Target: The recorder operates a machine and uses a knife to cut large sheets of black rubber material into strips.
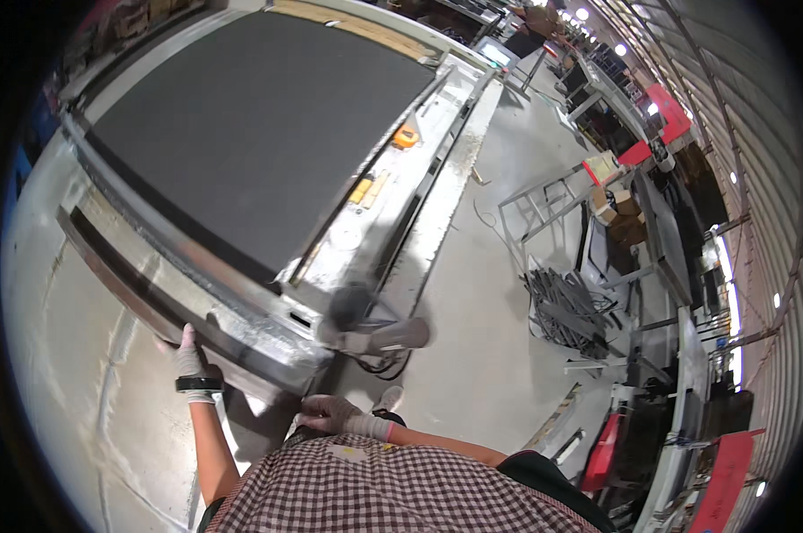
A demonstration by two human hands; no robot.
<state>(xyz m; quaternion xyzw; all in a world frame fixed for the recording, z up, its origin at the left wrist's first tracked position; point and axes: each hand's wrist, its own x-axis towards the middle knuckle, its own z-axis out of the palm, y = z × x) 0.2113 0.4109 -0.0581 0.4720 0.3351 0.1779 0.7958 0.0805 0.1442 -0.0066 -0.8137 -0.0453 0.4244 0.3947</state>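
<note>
1. Clearly, the long dark bar (pixel 112 275) lies beside the near edge of the frame (pixel 197 258) that borders the dark sheet (pixel 268 124); its long axis runs from upper left toward the person's body at lower centre, roughly along that edge.
2. The left hand (pixel 188 360), gloved, is the nearer one to the bar's middle: its thumb rests on the bar, and its fingers appear wrapped about it, though their tips are hidden.
3. The right hand (pixel 328 414), also gloved, is by the bar's near end, fingers bent; I cannot tell whether they grasp it.
4. So most of the bar's length stretches forward and left from both hands, and its far end is well apart from either, probably making that end harder to control.
</note>
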